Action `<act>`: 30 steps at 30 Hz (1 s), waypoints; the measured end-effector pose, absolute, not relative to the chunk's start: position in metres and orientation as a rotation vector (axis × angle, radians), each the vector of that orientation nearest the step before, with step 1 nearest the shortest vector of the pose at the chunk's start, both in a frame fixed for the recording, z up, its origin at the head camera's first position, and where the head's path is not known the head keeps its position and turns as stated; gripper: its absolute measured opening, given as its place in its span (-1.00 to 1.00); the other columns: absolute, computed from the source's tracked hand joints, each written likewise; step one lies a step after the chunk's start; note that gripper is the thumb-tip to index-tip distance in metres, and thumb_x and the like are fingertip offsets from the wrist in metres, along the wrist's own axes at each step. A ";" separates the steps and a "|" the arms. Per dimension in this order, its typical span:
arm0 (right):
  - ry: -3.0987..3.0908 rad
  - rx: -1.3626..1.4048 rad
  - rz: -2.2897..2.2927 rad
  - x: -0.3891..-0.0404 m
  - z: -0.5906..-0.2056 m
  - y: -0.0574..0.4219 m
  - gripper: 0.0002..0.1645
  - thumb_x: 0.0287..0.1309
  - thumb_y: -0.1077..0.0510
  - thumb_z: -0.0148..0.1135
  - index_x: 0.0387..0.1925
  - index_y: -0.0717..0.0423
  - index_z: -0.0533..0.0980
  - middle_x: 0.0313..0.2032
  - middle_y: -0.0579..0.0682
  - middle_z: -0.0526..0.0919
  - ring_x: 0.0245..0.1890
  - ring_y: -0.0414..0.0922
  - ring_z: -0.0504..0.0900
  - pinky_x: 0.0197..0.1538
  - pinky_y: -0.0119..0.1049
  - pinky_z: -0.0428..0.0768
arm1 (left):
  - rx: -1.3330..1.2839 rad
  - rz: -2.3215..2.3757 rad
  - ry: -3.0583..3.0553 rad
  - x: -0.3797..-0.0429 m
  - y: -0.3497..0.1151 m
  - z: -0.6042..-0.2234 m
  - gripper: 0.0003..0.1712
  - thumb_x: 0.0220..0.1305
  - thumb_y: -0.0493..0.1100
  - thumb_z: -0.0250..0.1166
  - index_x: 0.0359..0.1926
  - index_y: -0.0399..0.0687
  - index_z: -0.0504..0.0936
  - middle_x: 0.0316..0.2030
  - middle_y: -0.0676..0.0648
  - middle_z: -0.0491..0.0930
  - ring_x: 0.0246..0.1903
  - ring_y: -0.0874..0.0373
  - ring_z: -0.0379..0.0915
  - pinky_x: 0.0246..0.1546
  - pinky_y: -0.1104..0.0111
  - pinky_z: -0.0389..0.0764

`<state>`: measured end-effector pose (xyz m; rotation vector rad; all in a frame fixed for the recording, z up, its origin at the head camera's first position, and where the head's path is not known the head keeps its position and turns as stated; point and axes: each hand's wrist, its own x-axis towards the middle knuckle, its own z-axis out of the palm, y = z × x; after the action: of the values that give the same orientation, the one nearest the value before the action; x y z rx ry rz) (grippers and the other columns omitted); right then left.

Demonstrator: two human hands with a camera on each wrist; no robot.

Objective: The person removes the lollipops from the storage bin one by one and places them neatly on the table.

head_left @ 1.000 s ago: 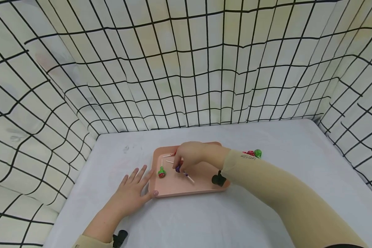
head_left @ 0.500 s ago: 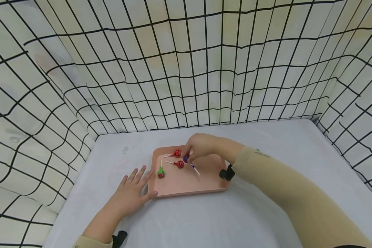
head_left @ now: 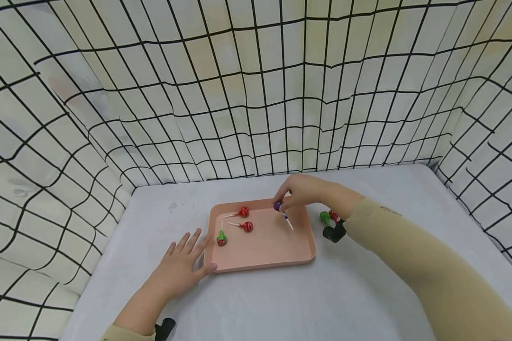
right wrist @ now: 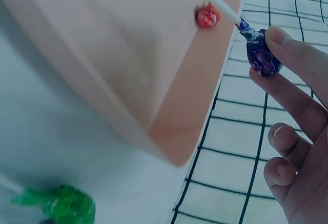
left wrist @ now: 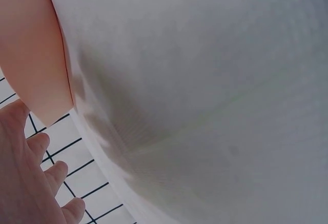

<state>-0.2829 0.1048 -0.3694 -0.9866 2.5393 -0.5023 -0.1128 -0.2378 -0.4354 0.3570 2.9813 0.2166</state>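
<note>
A purple-wrapped lollipop (right wrist: 263,57) is pinched by its head between the thumb and index finger of my right hand (head_left: 303,191), its white stick pointing down toward the near right. That hand is over the far right part of the pink tray (head_left: 264,253). On the tray's left side lie two red lollipops (head_left: 248,226) and a green lollipop (head_left: 222,238). My left hand (head_left: 180,263) lies with fingers spread at the tray's left edge, thumb touching the near left corner. In the left wrist view, the left fingers (left wrist: 57,172) show beside the tray's wall.
To the right of the tray, a green-wrapped lollipop (head_left: 325,218) and a red one (head_left: 333,216) lie on the white table, partly covered by the right wrist's camera (head_left: 334,232). A white wall with a black grid (head_left: 256,94) encloses the table's back and sides.
My right hand has carried the purple lollipop rightward and away across the tray, uncovering the two red lollipops. My left hand has stayed in place.
</note>
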 end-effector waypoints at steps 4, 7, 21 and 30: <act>2.549 -0.924 -0.551 -0.286 -0.370 0.124 -0.64 0.12 -0.07 0.46 0.00 -0.27 0.72 -0.11 -0.33 0.70 -0.13 -0.18 0.55 -0.09 -0.23 0.57 | 0.351 0.220 2.985 -0.114 -0.238 -0.437 -0.04 0.28 0.43 0.12 0.54 0.11 0.14 0.54 -0.19 -0.01 0.49 -0.30 -0.15 0.40 -0.27 -0.10; 2.560 -0.906 -0.571 -0.287 -0.370 0.138 -0.63 0.14 -0.05 0.45 0.02 -0.24 0.71 -0.11 -0.30 0.70 -0.15 -0.16 0.54 -0.15 -0.25 0.59 | 0.348 0.221 2.990 -0.114 -0.238 -0.438 -0.04 0.28 0.43 0.14 0.54 0.11 0.14 0.54 -0.19 -0.01 0.49 -0.29 -0.16 0.40 -0.27 -0.11; 2.613 -0.779 -0.619 -0.286 -0.381 0.211 -0.63 0.18 0.01 0.41 0.05 -0.13 0.70 -0.06 -0.16 0.71 -0.14 -0.11 0.51 -0.19 -0.26 0.57 | 0.345 0.224 2.987 -0.114 -0.237 -0.439 -0.02 0.27 0.44 0.13 0.54 0.07 0.14 0.53 -0.22 -0.01 0.48 -0.31 -0.16 0.39 -0.28 -0.10; 2.631 -0.652 -0.661 -0.281 -0.393 0.251 -0.61 0.19 0.02 0.41 0.06 -0.02 0.69 -0.04 -0.04 0.71 -0.18 -0.11 0.54 -0.22 -0.27 0.54 | 0.345 0.230 2.995 -0.114 -0.237 -0.439 -0.03 0.27 0.41 0.16 0.54 0.08 0.14 0.54 -0.20 -0.02 0.49 -0.30 -0.16 0.39 -0.28 -0.10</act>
<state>-0.2811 0.2511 -0.3926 -0.6517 2.6311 -0.6609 -0.1141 -0.2374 -0.4392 0.3452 2.9951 0.2302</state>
